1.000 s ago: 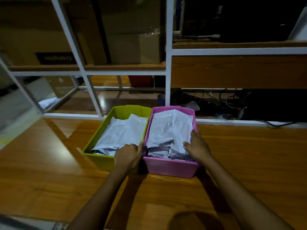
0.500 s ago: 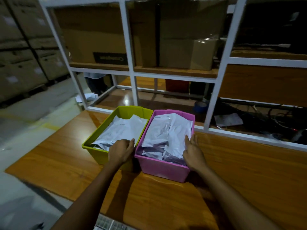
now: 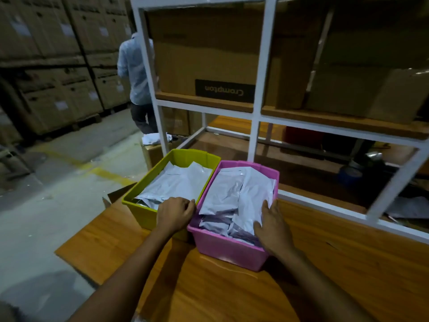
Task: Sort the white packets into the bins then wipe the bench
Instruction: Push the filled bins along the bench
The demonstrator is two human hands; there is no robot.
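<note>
Two bins, wooden bench, stacked cartons

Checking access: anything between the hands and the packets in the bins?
Nothing visible. Right hand rests on the packets in the pink bin; left hand sits at the near corner of the green bin, beside its pile.

Colours I see: yellow-green bin, pink bin, white packets in both, orange-brown wood-grain bench, white rack, brown cartons, one black label.
</note>
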